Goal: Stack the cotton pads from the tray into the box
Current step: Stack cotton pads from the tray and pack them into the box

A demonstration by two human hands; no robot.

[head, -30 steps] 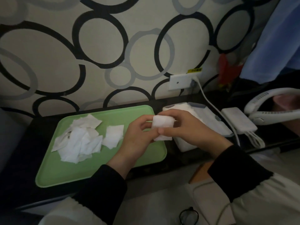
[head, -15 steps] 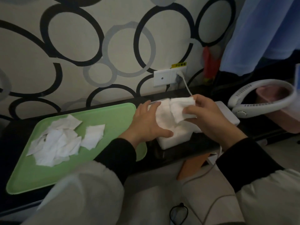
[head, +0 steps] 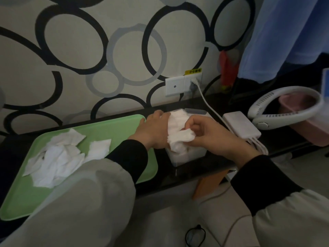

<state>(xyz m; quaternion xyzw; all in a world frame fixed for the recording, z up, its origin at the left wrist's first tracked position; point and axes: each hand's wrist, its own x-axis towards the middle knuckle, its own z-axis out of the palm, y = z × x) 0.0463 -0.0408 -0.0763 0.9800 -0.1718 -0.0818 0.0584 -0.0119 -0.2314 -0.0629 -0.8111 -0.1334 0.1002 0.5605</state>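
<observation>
A green tray (head: 124,129) lies on the dark shelf at the left, with a loose heap of white cotton pads (head: 57,157) on it. To its right stands a white box (head: 188,154) filled with stacked pads (head: 175,120). My left hand (head: 153,132) rests against the box's left side, fingers at the stack. My right hand (head: 210,134) is over the box, pinching a crumpled cotton pad (head: 181,139) at the stack's front.
A white power adapter (head: 240,123) with cables lies right of the box, a cord running up to the wall socket (head: 183,84). A white neck fan (head: 284,107) and a pink container (head: 306,125) sit at far right. Glasses (head: 195,235) lie on the floor below.
Both hands carried pads from in front of the tray over to the box. My right hand has lowered its pad from above the stack to the box's front; my left hand moved alongside.
</observation>
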